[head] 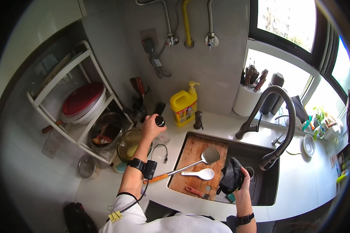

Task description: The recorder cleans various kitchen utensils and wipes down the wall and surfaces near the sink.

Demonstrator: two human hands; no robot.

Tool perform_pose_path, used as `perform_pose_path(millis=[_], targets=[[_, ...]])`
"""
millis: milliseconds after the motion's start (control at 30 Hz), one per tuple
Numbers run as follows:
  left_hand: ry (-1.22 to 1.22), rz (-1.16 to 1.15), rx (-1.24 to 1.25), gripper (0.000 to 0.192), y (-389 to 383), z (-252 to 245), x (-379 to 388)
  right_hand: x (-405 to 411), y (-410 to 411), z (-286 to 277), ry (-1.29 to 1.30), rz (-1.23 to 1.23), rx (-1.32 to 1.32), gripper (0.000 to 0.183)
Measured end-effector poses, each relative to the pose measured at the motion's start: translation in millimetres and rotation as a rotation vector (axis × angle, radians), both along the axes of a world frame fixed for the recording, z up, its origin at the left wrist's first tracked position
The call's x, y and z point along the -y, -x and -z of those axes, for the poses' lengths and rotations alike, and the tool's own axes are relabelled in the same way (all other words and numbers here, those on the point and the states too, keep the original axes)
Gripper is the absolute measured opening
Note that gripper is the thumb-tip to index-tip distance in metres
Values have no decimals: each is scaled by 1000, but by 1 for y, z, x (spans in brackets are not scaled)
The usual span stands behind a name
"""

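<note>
My left hand [152, 128] is at a clear bottle or jar with a black lid [160, 121], its fingers around the lid's side, at the back of the counter. My right hand [243, 182] holds a dark cloth [231, 175] over the sink [258, 186]. On the wooden cutting board [189, 151] set in the sink lie a metal spatula with a wooden handle [211, 155], a white spoon [202, 174] and a red-handled peeler or small tool [194, 191]. A green scrubber [230, 198] lies below the cloth.
A yellow pump jug [183, 107] and a soap dispenser [198, 120] stand behind the sink. The dark faucet [291, 116] arches over its right side. A glass bowl [134, 145], a metal cup [87, 166] and a white rack [81, 142] are at left. A knife block [246, 99] stands by the window.
</note>
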State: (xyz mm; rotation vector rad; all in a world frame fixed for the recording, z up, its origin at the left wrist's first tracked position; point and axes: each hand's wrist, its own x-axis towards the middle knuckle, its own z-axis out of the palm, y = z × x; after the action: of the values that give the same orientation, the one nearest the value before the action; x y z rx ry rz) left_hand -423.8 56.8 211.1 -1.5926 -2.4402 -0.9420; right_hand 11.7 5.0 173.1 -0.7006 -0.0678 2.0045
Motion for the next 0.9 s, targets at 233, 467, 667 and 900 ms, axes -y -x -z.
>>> perform_pose_path(millis=[233,467,667,900], targets=[[-100,4,18,74,-19,12,-1,-2,5,-6,26,-14,8,35],[-741,197,719,78,-40,64,-20,-4,-2,1,18,-2,-16,35],[-529,179,1071,46,-28,93,-8,-3,-5,-3,1,-6,-2,37],[-437,605,1433,48,-95,19,36,-8,42,-44,-361,24,243,35]])
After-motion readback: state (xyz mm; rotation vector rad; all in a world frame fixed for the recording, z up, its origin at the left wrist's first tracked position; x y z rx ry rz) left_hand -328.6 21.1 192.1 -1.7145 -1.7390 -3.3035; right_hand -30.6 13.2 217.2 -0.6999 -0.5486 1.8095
